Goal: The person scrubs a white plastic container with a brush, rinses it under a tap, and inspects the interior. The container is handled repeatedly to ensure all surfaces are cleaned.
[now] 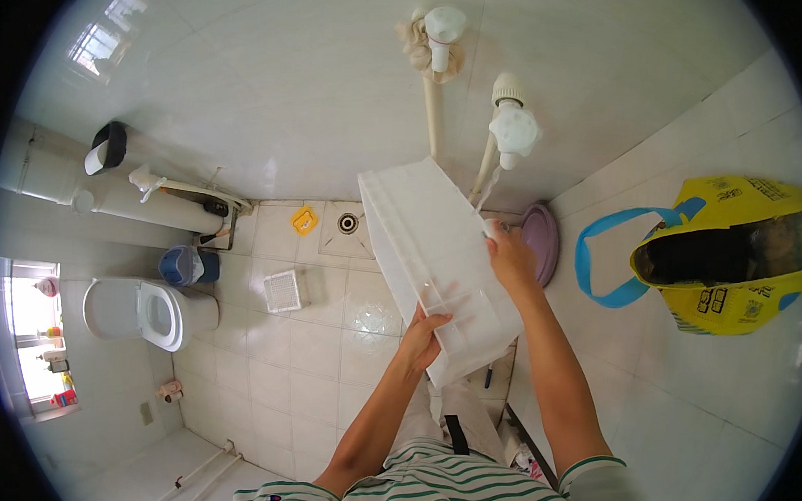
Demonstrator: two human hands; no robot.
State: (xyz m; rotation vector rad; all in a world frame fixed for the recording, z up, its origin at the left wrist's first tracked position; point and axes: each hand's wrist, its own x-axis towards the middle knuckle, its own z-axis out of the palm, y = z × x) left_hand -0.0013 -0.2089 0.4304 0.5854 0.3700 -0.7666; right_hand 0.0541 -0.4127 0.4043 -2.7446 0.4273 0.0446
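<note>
A large translucent white plastic bin [441, 245] is held tilted in front of me. My left hand [424, 339] grips its near left edge, and the fingers show faintly through the plastic. My right hand [512, 252] is at the bin's right side, its fingers closed around a small white object [491, 228] that I cannot make out clearly. Just beyond that hand, a stream of water [489, 189] runs down from a white plastic tap [513, 131] on the wall, close beside the bin's edge.
A second tap [444, 34] has a beige mesh scrubber [416, 46]. A purple basin [541, 243] leans at the right wall, near a hanging yellow bag [714, 311]. On the tiled floor are a drain [348, 223], yellow dish [304, 220] and white basket [282, 292]. Left stand a bin [177, 265] and toilet [163, 315].
</note>
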